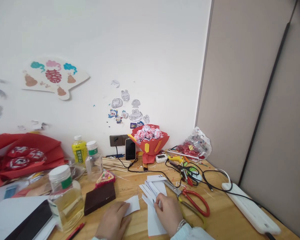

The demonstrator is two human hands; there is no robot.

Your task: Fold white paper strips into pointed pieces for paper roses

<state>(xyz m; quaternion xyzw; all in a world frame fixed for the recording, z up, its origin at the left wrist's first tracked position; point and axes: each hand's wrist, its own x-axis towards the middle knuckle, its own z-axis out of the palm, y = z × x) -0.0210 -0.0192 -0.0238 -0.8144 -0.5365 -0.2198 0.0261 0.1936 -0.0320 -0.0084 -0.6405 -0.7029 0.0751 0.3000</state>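
My left hand (113, 218) lies near the table's front edge with its fingers resting on a small white paper piece (133, 204). My right hand (168, 213) rests on a larger white sheet (153, 224), its fingers pinched on the near ends of several white paper strips (151, 190) fanned out on the wooden table (222, 223). Red-handled scissors (190, 196) lie just right of my right hand, blades toward the strips.
A dark brown box (99, 197), a jar of yellowish liquid (65, 196) and two bottles (85, 153) stand at left. A red paper bouquet (150, 141), a phone (130, 149), tangled cables and tools (187, 171) sit at the back. A white power strip (250, 208) lies right.
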